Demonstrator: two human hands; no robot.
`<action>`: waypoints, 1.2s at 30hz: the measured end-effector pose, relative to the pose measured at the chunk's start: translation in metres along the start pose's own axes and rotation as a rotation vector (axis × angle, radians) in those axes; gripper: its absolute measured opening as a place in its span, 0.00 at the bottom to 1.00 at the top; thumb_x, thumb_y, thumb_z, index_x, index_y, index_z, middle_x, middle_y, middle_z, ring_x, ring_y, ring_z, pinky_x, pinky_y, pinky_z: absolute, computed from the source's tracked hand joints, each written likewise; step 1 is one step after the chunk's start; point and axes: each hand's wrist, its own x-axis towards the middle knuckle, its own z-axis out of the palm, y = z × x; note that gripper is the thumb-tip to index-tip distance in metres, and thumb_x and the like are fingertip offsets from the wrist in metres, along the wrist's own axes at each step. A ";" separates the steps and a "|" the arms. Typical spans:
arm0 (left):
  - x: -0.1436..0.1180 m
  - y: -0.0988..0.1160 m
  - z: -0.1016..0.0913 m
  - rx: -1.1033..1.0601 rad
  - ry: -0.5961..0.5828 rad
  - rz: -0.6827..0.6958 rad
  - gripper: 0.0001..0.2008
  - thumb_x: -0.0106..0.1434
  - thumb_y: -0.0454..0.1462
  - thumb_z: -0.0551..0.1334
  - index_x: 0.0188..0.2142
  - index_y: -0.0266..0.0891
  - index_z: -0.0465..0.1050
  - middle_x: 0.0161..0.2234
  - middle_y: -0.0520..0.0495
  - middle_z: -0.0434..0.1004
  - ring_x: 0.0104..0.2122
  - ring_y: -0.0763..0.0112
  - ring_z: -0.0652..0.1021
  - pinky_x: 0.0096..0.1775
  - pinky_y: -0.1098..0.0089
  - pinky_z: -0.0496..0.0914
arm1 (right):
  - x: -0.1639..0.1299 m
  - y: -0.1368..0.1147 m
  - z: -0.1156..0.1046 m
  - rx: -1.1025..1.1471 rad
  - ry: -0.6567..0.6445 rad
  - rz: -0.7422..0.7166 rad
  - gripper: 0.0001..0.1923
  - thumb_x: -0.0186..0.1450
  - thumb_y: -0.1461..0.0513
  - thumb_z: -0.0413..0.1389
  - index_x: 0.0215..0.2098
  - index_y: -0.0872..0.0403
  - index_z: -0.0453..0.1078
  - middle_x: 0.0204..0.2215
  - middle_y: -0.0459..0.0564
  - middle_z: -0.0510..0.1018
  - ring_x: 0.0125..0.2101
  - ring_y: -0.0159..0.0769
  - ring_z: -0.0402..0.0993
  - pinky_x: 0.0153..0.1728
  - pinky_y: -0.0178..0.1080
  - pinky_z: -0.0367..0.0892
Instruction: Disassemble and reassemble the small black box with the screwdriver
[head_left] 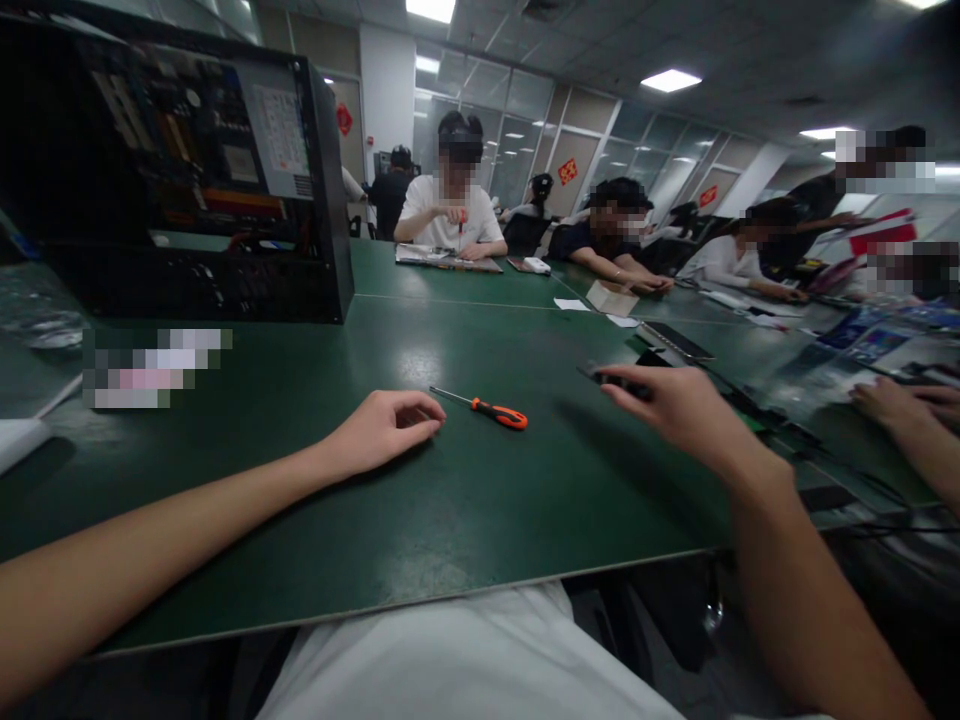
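My left hand [386, 430] rests on the green table with its fingers loosely curled, thumb and fingertips apart, and nothing in it. Just beyond its fingertips lies a screwdriver [500, 412] with an orange and black handle, its metal shaft angled towards my hand. My right hand [679, 410] is raised over the table on the right, closed around a small dark slim object [628, 384] with a thin tip pointing left. Blur and my fingers hide most of it, so its kind is unclear.
An open computer case [330, 190] stands at the left rear of the green table [465, 530]. White paper pieces [571, 304] and a dark flat panel [679, 340] lie right of centre. Across the table a person [450, 215] works; another person's hand [889, 405] is at far right.
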 end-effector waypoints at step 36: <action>-0.002 0.008 0.001 0.262 -0.054 0.134 0.09 0.67 0.38 0.63 0.39 0.37 0.81 0.35 0.48 0.84 0.32 0.70 0.80 0.36 0.72 0.71 | -0.037 0.197 0.018 -0.407 -0.179 0.559 0.23 0.69 0.50 0.48 0.53 0.53 0.74 0.43 0.58 0.83 0.41 0.51 0.80 0.39 0.43 0.69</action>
